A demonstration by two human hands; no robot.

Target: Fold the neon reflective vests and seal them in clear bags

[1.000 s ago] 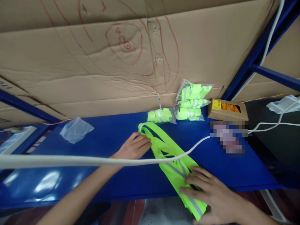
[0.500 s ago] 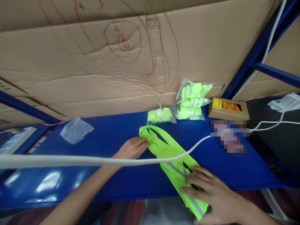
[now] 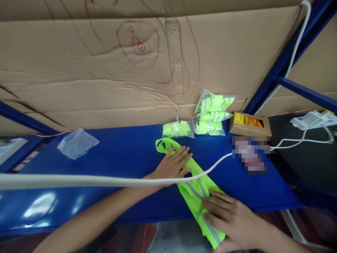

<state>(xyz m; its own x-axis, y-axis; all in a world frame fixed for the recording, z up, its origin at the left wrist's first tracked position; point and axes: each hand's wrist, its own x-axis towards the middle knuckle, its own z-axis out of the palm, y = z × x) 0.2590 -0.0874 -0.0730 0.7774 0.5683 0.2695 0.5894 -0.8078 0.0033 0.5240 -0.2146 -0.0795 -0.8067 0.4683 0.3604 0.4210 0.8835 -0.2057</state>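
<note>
A neon-yellow reflective vest (image 3: pixel 193 203) with grey stripes is laid in a long, narrow fold across the blue table (image 3: pixel 126 147). Its lower end hangs past the front edge. My left hand (image 3: pixel 172 164) rests flat on the upper half, fingers spread. Near the lower end, my right hand (image 3: pixel 231 216) has its fingers over the right side and its thumb by the bottom edge, holding the fabric. A white cable (image 3: pixel 105 180) passes in front of the left wrist and the vest.
Bagged yellow vests (image 3: pixel 177 129) lie at the back, some stacked in a pile (image 3: pixel 213 116). To their right stands a cardboard box (image 3: pixel 250 125) with orange contents. An unfilled clear bag (image 3: pixel 77 143) lies at left. Cardboard (image 3: pixel 92 70) walls the back.
My left hand has released its pinch on the vest's upper edge, moved right and spread flat over the fabric. My right hand stays at the lower end. The view has shifted slightly.
</note>
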